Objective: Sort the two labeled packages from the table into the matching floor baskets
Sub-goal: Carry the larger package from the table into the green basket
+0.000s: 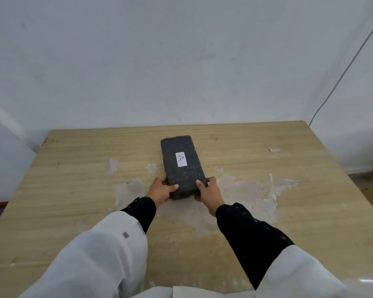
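Both hands clasp the near end of the dark package (182, 166) lying on the wooden worktop (73, 190): left hand (162, 191) and right hand (209, 193) curl around its corners, thumbs on top; its white label (181, 159) reads A

Your single view comes from the head-worn wide-angle camera, facing forward and down across the wooden table (73, 190) toward the white wall (181, 61). Both forearms enter from the bottom edge. Your fingers (199, 182) sit just below frame centre, at arm's length from the lens. Beyond the fingers the tabletop runs to its far edge; wide-angle distortion bends the edges. No second view exists, so nothing overlaps
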